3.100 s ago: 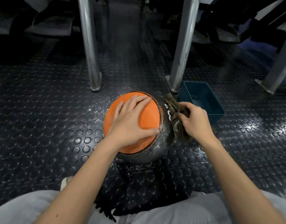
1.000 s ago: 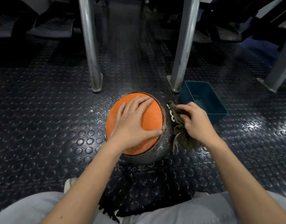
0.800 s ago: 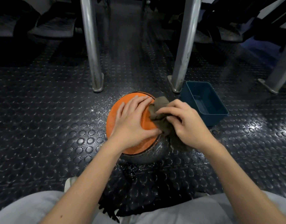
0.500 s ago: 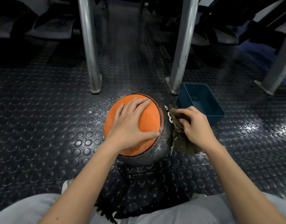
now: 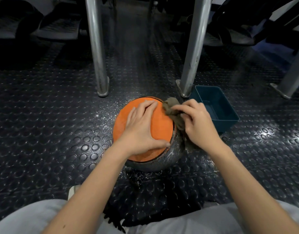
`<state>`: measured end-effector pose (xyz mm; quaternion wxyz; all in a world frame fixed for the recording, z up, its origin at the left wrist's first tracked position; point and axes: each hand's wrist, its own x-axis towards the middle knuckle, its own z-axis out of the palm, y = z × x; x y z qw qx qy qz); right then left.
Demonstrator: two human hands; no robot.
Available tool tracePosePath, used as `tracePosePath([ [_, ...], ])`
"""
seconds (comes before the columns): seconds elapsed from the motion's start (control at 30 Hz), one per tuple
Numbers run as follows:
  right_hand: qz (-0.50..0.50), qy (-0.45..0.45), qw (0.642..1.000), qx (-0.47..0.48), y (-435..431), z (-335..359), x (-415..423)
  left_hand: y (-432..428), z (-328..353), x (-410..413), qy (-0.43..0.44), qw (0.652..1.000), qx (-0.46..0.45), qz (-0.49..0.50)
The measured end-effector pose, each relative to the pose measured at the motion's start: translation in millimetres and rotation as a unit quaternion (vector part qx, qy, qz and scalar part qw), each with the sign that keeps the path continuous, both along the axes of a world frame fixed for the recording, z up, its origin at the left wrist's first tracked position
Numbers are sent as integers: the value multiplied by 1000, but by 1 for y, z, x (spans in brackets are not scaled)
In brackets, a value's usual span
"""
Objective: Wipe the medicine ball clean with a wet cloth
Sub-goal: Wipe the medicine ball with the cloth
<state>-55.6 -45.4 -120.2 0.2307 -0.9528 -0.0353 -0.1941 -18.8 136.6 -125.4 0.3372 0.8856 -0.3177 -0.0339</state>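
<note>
**Cloth on the far right shoulder of the ball**

In the head view we see the medicine ball sitting on the studded black floor, straight ahead of the person's pale trousers. Its orange panel faces up and a grey-black textured band shows along its near and right edge.

The left hand lies flat on the orange panel. Its fingers are straight and slightly spread, holding nothing, and the thumb reaches the seam on the near right.

The right hand is on the ball's right side with its fingers curled round a brown cloth. The cloth is pressed on the far right of the ball, across the edge of the orange panel. The rest of it trails down under the palm, where we lose its outline.

That hand and the cloth hide the ball's right flank, so we cannot read any marking there.

Just right of the ball stands a blue tub, its near left corner covered by the right hand. We cannot tell whether it holds water.

Beyond the ball rise two metal posts, one far left and one far right, both cut off at the top. The gear behind them is too dark to make out.
</note>
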Motion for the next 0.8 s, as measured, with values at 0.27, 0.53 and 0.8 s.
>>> tracePosePath([
  [0.27, 100, 55, 993, 2, 10, 18, -14, -9, -2, -3, -2, 1000, -15, -2],
  [0.53, -71, 63, 994, 54, -13, 1, -3, 0, 2, -1, 55, 997, -42, -32],
  [0.8, 67, 53, 996, 6, 10, 12, -17, 3, -2, 8, 26, 999, -26, -37],
])
